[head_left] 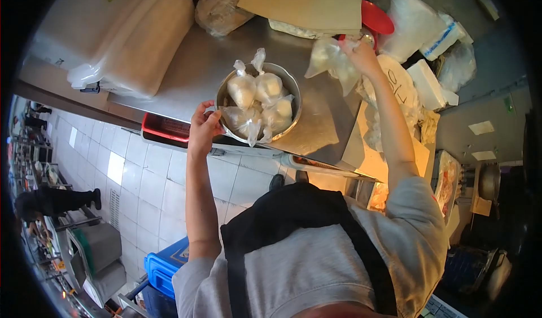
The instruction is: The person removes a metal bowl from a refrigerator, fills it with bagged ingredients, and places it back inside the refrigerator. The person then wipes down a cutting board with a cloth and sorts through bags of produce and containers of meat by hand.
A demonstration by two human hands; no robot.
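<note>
A round metal pot (297, 100) stands on the steel counter, holding several knotted clear plastic bags (242, 90) with pale contents. My left hand (205, 127) grips the pot's left rim, thumb and fingers closed on it. To the right, my right hand (361, 55) has its fingers closed on the top of a clear plastic bag (334, 64), which hangs over the counter. Just behind that hand is a red bowl (377, 18), partly covered by the hand and bag. What lies inside the held bag is hard to make out.
Flat cardboard (305, 5) lies along the back of the steel counter (186, 86). White plastic bags (415, 27) crowd the right side. A large plastic-wrapped block (130, 41) occupies the left. Below the counter edge is a red crate (164, 129); another person (59, 202) stands far left.
</note>
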